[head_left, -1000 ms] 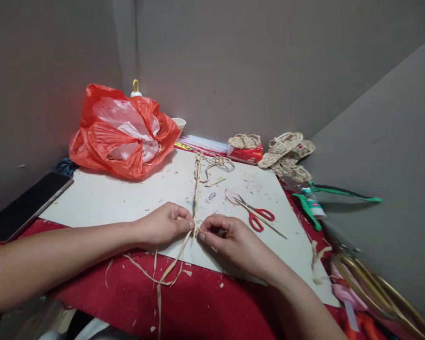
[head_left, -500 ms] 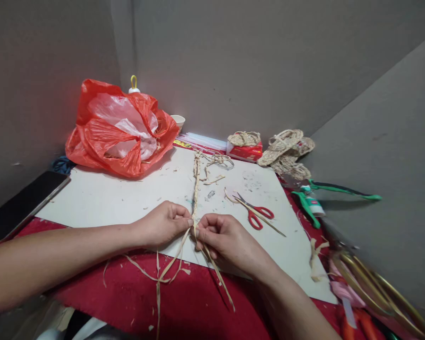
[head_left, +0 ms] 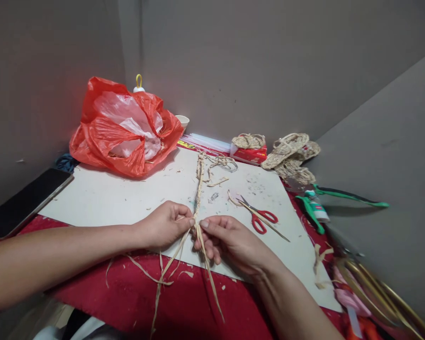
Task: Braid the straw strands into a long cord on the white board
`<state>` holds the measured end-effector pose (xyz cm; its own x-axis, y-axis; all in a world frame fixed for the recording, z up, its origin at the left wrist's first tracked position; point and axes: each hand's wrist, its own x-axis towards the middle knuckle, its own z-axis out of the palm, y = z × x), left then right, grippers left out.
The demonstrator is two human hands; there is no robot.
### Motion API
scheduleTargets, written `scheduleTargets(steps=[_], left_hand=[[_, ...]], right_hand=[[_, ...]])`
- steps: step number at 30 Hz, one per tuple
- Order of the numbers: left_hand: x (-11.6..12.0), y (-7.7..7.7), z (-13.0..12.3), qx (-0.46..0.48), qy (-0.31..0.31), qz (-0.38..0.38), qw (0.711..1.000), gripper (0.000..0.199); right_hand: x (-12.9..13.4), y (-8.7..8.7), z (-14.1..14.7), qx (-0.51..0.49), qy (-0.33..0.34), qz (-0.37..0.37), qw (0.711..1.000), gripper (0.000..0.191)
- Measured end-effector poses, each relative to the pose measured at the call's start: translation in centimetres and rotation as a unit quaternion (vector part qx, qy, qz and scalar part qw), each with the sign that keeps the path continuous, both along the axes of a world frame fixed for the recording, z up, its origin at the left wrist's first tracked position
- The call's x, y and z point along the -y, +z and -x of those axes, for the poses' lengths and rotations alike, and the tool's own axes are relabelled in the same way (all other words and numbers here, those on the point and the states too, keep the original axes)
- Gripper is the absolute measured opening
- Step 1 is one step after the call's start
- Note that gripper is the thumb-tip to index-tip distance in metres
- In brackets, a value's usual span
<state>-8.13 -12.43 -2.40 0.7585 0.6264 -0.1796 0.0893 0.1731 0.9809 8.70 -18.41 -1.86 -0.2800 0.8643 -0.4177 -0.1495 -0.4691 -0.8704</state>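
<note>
Left hand (head_left: 166, 224): thumb and finger together, clamped on the lower end of the straw braid (head_left: 199, 184). Right hand (head_left: 230, 238): thumb beside the loose strands (head_left: 207, 264), other fingers curled; whether it pinches one, cannot tell.

Braid: one, pale, running from the grip away from the person over the white board (head_left: 127, 193); loose strands fall from the grip toward the person, across the red cloth (head_left: 184, 311).

Scissors (head_left: 253, 210): one pair, red handles, beyond and right of the grip, a straw strip lying against them; nothing between them and the right hand but board.

Beyond the braid's far end, to the right: red packet (head_left: 250, 154) with a coiled straw piece (head_left: 248, 141) on top; woven straw pieces (head_left: 290, 151), heaped beside it.

Far left of the grip: red plastic bag (head_left: 102, 137), crumpled, partly hiding a cup (head_left: 183, 122); phone (head_left: 28, 203), dark-screened.
</note>
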Motion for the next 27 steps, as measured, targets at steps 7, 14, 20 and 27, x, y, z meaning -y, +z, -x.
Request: scheduleTargets(steps=[7,14,20,27], left_hand=[[0.0,0.0,0.2,-0.054,0.007,-0.095,0.994,0.021],[0.0,0.4,0.4,-0.061,0.004,-0.146,0.987,0.019],[0.2,0.6,0.2,-0.021,-0.024,-0.131,0.991,0.021],[0.3,0.6,0.2,-0.111,0.0,-0.24,0.964,0.019]], right_hand=[[0.1,-0.2,0.5,0.03,-0.014,0.005,0.999,0.034],[0.6,0.4,0.7,0.183,0.007,-0.111,0.977,0.03],[1.4,0.9,2.1,0.321,-0.018,-0.145,0.936,0.029],[1.4,0.0,2.4,0.383,-0.005,-0.236,0.893,0.021]])
